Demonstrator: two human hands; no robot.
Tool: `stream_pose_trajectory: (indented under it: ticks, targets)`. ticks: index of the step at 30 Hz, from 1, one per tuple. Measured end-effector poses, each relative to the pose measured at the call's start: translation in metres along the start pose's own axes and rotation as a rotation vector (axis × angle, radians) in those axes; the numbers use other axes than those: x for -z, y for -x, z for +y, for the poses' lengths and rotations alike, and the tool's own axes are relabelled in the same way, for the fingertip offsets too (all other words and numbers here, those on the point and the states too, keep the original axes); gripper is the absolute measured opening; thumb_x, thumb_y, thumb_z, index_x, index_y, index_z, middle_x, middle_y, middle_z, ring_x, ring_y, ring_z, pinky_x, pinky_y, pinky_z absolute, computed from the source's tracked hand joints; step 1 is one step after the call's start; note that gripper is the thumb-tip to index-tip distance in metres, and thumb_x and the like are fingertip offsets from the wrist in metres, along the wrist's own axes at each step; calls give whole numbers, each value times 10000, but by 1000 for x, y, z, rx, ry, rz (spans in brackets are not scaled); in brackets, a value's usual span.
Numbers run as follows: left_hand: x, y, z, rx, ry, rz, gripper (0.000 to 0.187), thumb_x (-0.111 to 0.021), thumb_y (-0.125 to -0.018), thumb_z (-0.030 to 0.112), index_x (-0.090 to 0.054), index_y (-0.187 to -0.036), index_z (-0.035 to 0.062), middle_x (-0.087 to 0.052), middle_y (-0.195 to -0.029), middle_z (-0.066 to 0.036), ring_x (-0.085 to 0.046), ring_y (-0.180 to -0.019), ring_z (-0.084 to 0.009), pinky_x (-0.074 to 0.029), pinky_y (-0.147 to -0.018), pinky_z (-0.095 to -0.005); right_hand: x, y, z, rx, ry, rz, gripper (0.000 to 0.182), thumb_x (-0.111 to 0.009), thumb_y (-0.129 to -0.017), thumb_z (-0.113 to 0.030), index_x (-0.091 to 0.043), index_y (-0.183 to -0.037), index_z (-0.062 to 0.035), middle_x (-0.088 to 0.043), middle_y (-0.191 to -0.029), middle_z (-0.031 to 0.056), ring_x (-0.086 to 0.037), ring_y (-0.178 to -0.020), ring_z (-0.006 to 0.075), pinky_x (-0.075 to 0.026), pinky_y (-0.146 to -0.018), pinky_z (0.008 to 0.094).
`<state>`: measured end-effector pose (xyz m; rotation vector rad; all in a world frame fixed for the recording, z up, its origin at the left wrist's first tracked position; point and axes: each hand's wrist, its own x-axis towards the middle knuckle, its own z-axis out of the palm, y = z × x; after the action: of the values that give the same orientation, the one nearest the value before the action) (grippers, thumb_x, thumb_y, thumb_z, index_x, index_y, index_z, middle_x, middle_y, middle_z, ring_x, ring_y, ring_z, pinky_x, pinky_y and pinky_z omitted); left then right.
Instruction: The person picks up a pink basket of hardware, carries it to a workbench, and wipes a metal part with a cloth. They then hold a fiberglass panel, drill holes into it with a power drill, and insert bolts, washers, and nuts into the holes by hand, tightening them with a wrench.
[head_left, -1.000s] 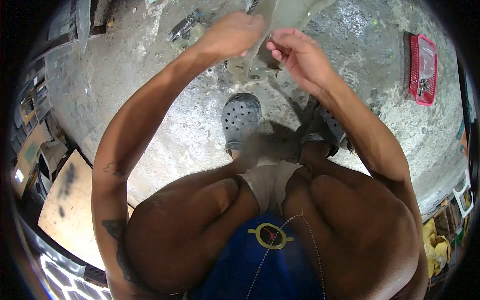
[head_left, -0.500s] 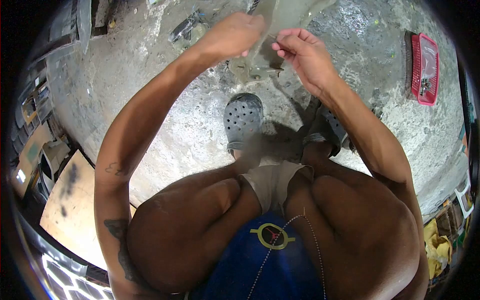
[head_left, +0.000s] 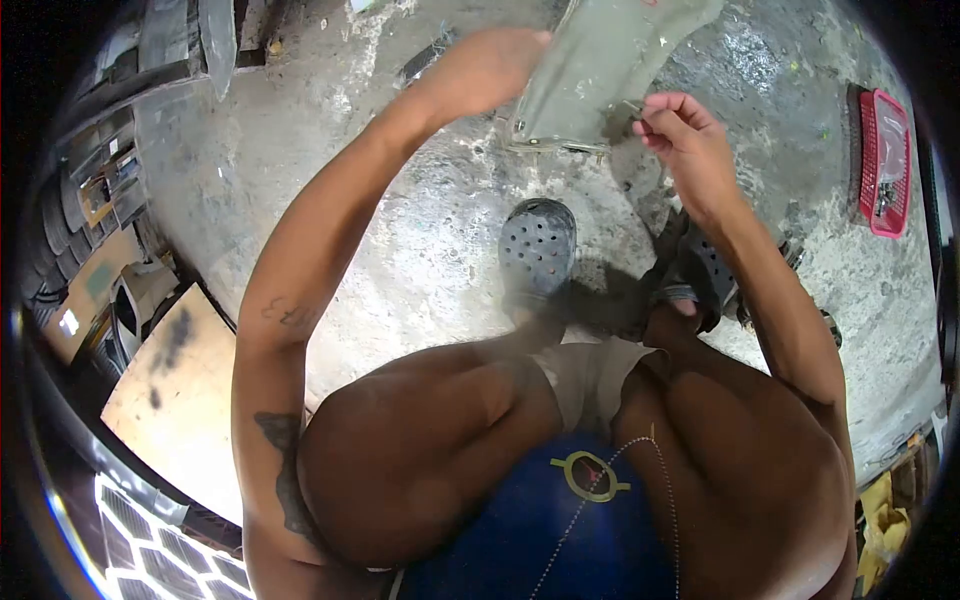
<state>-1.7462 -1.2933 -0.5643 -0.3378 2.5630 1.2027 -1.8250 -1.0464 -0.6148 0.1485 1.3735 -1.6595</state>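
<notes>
A grey-green panel (head_left: 590, 75) with small metal fittings along its lower edge lies in front of my feet. My left hand (head_left: 497, 68) is at the panel's left edge; its fingers are blurred and mostly hidden. Over the panel's right side, my right hand (head_left: 685, 130) has its thumb and fingers pinched together on a small thin piece (head_left: 632, 108), too small to name.
A pink basket (head_left: 869, 165) holding a clear bag and small metal parts stands at the right. A dark object (head_left: 428, 60) lies left of the panel. Grey clogs (head_left: 538, 245) are on my feet. A pale board (head_left: 170, 375) leans at the left.
The view has shifted, so most things appear farther right and lower. The panel shows more fully and its lower edge lies flatter. My right hand remains pinched, now farther from my left.
</notes>
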Motion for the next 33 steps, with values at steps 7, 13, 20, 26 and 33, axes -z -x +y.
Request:
stream_pose_trajectory:
  ticks: [7,13,20,26,33]
  targets:
    - [2,4,6,-143,-350,73,391,-396,-1020,339,-525,-897,-9,-527,-863,-224,-516,-846,-421,-426,-791,-464,-5,2,-9,37,31,10,167,-613,-900,-65,-597,-1046,14,-645,-952,61,-644,-851,137,-509,-765,254]
    - [1,8,5,-214,-399,149,305,-430,-1011,267,-523,-935,-14,-540,-921,-222,-532,-872,-409,-423,-791,-466,-35,-11,-19,145,111,-97,177,-644,-887,-91,-623,-1023,20,-673,-932,78,-645,-841,133,-510,-775,245]
    - [5,10,8,-78,-279,158,298,-439,-1017,272,-545,-947,3,-571,-795,-153,-567,-746,-314,-454,-710,-407,-63,-29,-26,294,358,-152,160,-660,-889,-102,-640,-1004,7,-677,-904,46,-629,-860,107,-492,-784,230]
    - [1,7,15,48,-154,221,320,-466,-1023,326,-587,-981,33,-607,-711,-30,-553,-618,-112,-461,-592,-286,-72,-10,-48,353,378,-78,155,-686,-871,-128,-665,-979,-20,-688,-918,27,-615,-831,72,-475,-741,213]
    - [6,10,56,195,301,178,277,-588,-980,281,-617,-1002,6,-663,-791,-38,-607,-692,-81,-478,-616,-228,-68,6,-67,393,280,-77,84,-635,-864,-23,-633,-941,10,-655,-812,31,-586,-717,72,-496,-656,233]
